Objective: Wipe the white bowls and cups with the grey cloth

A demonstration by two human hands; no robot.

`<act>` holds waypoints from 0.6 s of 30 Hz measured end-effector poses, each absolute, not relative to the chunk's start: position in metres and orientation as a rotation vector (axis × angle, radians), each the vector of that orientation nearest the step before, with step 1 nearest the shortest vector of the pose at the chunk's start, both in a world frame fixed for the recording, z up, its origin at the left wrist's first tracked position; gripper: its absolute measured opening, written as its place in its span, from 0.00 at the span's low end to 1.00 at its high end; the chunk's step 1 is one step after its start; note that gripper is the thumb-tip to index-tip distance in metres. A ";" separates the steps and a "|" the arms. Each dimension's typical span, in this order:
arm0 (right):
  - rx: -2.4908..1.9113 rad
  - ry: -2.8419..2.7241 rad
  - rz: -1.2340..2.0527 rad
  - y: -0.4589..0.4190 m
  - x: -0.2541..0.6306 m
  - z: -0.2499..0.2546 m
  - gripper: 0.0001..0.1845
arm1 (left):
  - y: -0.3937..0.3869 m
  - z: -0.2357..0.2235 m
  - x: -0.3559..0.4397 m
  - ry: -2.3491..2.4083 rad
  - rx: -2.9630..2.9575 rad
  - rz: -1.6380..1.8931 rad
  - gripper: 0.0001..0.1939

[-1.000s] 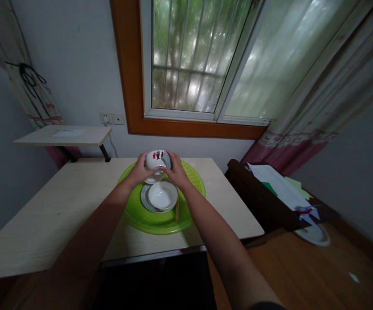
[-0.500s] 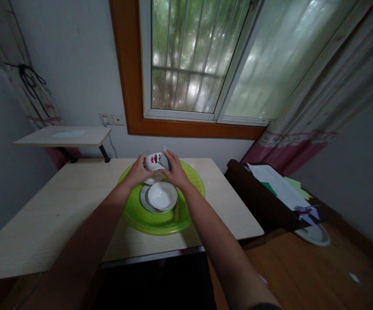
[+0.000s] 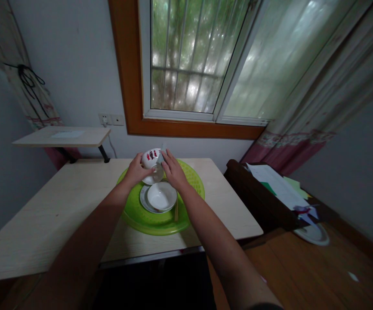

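My left hand [image 3: 136, 171] is closed on the side of a white bowl [image 3: 149, 159] with red and black print, tilted above the far half of a round green tray [image 3: 160, 227]. Against the right side of that bowl my right hand [image 3: 174, 173] presses a grey cloth [image 3: 162, 156], its fingers around it. Just below them a second white dish [image 3: 154, 177] shows in part, half hidden by my hands. Nearer to me, an upright white bowl [image 3: 162, 196] stands on a plate [image 3: 143, 199]. Chopsticks [image 3: 176, 211] lie along the plate's right side.
The tray rests on a pale wooden table [image 3: 60, 206]. A small raised shelf [image 3: 63, 137] with a paper on it stands at the back left. To the right is a dark brown piece of furniture [image 3: 254, 198] bearing papers [image 3: 276, 187]. A window is behind the table.
The printed bowl has tilted and shifted slightly left in my left hand. My right hand has turned, and the grey cloth has moved across the bowl's right side and now sticks up higher.
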State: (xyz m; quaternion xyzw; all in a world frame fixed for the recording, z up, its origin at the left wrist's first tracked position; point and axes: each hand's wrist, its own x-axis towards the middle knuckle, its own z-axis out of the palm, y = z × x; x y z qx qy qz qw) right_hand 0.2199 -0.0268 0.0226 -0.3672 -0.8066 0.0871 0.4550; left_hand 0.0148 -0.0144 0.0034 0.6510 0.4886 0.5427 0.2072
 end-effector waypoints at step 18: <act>-0.820 -2.229 -0.077 -0.051 0.205 0.036 0.28 | -0.027 0.013 0.018 1.547 1.865 1.349 0.29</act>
